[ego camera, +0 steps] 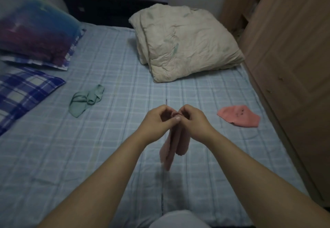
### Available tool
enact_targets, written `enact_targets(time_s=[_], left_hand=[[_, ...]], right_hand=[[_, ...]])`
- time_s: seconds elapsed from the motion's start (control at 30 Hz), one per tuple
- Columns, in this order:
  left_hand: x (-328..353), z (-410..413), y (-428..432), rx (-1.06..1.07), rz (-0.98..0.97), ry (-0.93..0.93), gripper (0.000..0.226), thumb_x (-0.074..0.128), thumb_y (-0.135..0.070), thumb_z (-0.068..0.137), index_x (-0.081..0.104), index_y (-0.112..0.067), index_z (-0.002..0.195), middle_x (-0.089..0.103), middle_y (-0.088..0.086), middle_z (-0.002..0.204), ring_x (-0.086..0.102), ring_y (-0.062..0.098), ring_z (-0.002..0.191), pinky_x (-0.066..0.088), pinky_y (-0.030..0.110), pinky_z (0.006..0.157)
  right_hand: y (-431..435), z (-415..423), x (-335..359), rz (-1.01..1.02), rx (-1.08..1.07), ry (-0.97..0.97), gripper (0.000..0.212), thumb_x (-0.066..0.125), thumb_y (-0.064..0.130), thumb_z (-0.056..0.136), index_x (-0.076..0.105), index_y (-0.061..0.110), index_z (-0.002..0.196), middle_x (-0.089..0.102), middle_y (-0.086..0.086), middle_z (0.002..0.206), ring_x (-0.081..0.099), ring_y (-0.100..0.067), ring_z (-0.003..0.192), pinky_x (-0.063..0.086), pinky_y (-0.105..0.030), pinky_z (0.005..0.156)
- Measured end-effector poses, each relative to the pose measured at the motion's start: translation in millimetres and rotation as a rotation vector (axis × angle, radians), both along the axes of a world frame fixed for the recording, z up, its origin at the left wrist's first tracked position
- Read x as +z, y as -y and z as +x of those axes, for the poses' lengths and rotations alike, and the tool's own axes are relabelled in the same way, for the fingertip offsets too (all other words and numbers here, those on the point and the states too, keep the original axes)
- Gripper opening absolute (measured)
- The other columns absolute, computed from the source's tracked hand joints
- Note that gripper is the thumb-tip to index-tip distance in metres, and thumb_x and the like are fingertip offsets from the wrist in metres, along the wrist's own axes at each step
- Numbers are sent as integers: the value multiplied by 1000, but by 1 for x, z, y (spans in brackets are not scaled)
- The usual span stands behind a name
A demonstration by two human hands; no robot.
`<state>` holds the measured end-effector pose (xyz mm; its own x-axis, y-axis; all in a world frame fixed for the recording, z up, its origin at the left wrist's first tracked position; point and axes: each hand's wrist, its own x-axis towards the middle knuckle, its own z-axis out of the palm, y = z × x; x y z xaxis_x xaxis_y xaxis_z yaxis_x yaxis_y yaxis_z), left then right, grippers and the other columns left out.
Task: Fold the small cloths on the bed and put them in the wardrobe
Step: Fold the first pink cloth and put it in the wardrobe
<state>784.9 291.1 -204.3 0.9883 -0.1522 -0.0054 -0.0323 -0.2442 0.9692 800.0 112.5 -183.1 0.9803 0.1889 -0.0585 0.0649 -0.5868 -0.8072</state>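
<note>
Both hands, left [158,119] and right [192,118], pinch pink cloth [174,143] top; green cloth [85,100] at 10 o'clock on bed [116,66].

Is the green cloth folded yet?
No, the green cloth lies crumpled on the bed, not folded.

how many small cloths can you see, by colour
pink: 2, the hanging cloth pinched by the left hand and the right hand, and the flat cloth lying on the bed
green: 1, the crumpled cloth, counted as one piece
total: 3
</note>
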Motion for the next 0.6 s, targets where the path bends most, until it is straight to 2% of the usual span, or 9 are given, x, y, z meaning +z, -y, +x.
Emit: enact_targets(time_s=[0.07,0.17,0.27,0.37,0.47,0.53,0.6], left_hand=[[4,5,-1,44,24,31,7,71,-34,88,73,-31,94,77,-10,91,74,8,90,61,37,85],[12,13,-2,76,52,60,7,67,-24,94,74,-27,92,78,-6,88,74,9,88,59,32,80],[19,21,-3,133,90,94,6,69,-16,94,74,-20,93,76,-4,85,72,11,83,57,28,77],[27,30,-7,184,147,124,5,70,-16,94,75,-16,96,75,-3,85,71,11,81,56,25,76],[31,37,-14,223,243,131,7,71,-18,93,74,-24,91,75,-7,84,69,4,78,51,15,70],[30,41,-20,256,311,150,12,72,-18,92,73,-29,88,74,-10,80,66,-3,73,46,9,65],[24,43,-27,310,359,150,11,73,-20,91,73,-30,87,74,-11,80,67,-1,74,47,12,68]], right_hand=[[4,5,2,-16,38,5,19,64,47,87,57,32,80,64,21,72,57,6,63,41,-14,56],[14,13,2,-35,92,-37,11,69,41,83,62,32,84,68,16,78,62,3,71,44,-17,60],[29,18,-6,-85,132,-90,6,72,27,80,66,26,79,68,9,76,63,-7,71,45,-21,61],[47,27,-15,-141,142,-120,11,73,21,81,65,19,74,64,6,71,58,-13,68,44,-23,59],[64,42,-19,-193,153,-116,16,75,19,81,64,20,71,62,4,71,56,-13,67,42,-25,59],[74,54,-21,-236,147,-87,9,75,19,81,69,20,75,66,3,75,60,-15,71,45,-29,62],[82,67,-21,-279,139,-53,3,75,19,81,72,20,79,69,2,79,63,-16,75,48,-29,64]])
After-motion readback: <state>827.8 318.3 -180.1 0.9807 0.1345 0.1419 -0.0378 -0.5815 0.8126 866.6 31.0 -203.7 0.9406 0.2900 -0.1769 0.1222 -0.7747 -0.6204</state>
